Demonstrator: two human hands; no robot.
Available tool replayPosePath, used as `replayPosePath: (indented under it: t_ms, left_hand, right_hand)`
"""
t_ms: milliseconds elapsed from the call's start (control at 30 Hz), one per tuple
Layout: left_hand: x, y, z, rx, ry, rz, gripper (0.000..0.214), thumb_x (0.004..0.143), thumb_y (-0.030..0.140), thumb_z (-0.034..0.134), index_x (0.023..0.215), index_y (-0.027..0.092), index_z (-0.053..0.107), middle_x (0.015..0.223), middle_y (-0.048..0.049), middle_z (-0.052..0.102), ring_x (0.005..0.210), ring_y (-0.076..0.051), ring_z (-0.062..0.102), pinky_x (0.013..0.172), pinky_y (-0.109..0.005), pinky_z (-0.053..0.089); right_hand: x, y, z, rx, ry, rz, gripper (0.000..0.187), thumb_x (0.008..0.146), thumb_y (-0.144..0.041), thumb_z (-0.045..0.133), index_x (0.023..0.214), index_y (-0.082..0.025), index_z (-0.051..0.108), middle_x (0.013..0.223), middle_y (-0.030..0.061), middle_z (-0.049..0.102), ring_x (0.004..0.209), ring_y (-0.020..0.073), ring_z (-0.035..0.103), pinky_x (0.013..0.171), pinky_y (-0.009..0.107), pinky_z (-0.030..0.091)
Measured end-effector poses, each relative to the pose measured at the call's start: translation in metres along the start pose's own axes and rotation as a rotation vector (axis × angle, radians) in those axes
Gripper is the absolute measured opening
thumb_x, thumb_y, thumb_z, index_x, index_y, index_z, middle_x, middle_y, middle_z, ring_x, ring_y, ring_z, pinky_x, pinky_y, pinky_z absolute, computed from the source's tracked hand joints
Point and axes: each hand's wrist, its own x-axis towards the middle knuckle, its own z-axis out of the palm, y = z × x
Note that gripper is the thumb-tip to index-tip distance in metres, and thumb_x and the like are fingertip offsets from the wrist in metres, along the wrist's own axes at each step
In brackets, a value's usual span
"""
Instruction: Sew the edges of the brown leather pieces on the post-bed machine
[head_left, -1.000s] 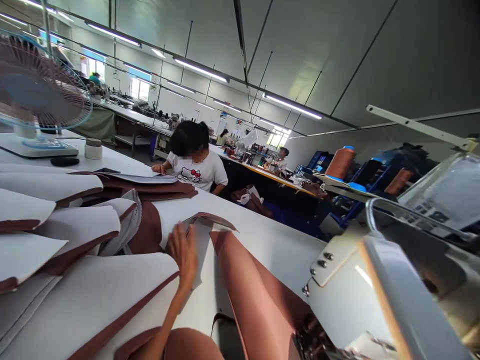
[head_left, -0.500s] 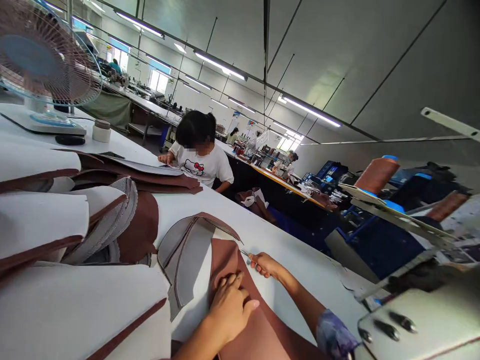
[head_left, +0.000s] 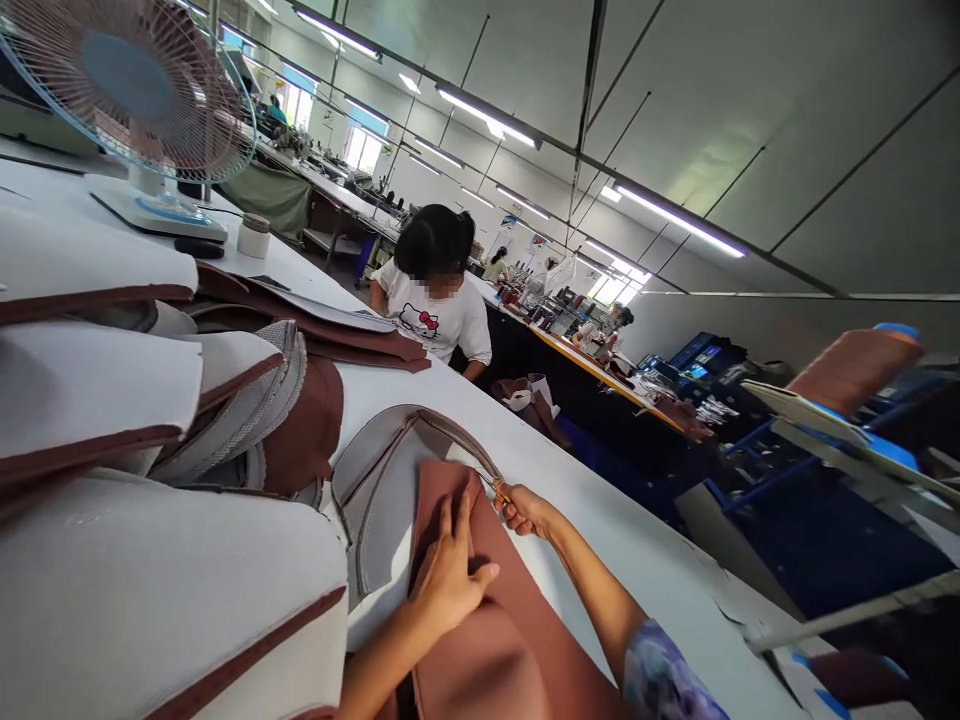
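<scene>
- We judge the step in hand as edge work on the brown panel [head_left: 517, 590], lying on the table [head_left: 637, 560] beside the curved grey piece [head_left: 384, 500].
- Left hand [head_left: 452, 578]: open, fingers spread, on the panel.
- Right hand [head_left: 527, 513]: gripping a small tool [head_left: 499, 487] near the panel's far corner; contact unclear to us.
- Next move, we judge, calls for a steady panel and careful tip placement.

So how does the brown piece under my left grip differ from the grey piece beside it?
The brown piece shows reddish-brown; the grey piece shows mostly grey, with dark lines. The brown piece runs toward you, while the grey piece bows in an arch. Your left grip rests on the brown piece, not the grey piece. Both rest at least partly on the white table.
</scene>
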Motion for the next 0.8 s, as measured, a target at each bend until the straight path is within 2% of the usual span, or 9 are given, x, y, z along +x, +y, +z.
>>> replayPosePath:
  t_ms: [200,633,733,800]
  left_hand:
    - [0.003,-0.005,0.002,0.027,-0.043,0.01,0.081,0.079,0.032,0.063,0.142,0.02,0.014,0.15,-0.0151,0.012,0.13,-0.033,0.031,0.104,-0.053,0.03]
    - [0.002,-0.007,0.011,0.087,-0.047,0.041,0.075,0.081,0.035,0.062,0.141,0.022,0.019,0.148,-0.0141,0.018,0.124,-0.032,0.039,0.099,-0.052,0.037]
    - [0.004,-0.005,0.008,0.131,-0.011,0.05,0.067,0.083,0.035,0.06,0.138,0.021,0.025,0.145,-0.0134,0.026,0.122,-0.03,0.042,0.098,-0.051,0.039]
    - [0.005,-0.007,-0.001,0.182,0.052,0.043,0.06,0.085,0.032,0.057,0.137,0.021,0.029,0.143,-0.0126,0.03,0.12,-0.028,0.044,0.096,-0.049,0.041]
  right_hand:
    - [-0.005,0.002,0.001,-0.037,0.019,-0.027,0.045,0.093,-0.051,0.033,0.074,-0.013,0.047,0.051,-0.0085,0.027,0.036,0.0013,0.016,0.032,0.016,0.011]
    - [-0.002,0.001,0.009,-0.09,0.152,-0.166,0.041,0.091,-0.048,0.04,0.073,-0.012,0.049,0.051,-0.0081,0.031,0.037,0.0017,0.021,0.033,0.016,0.016]
    - [-0.003,0.002,0.006,-0.075,0.214,-0.175,0.04,0.091,-0.047,0.041,0.072,-0.012,0.049,0.051,-0.0079,0.032,0.037,0.0018,0.022,0.034,0.016,0.017]
    - [-0.006,0.005,0.002,-0.043,0.272,-0.183,0.041,0.091,-0.048,0.04,0.072,-0.012,0.048,0.051,-0.008,0.032,0.037,0.0019,0.021,0.034,0.016,0.016]
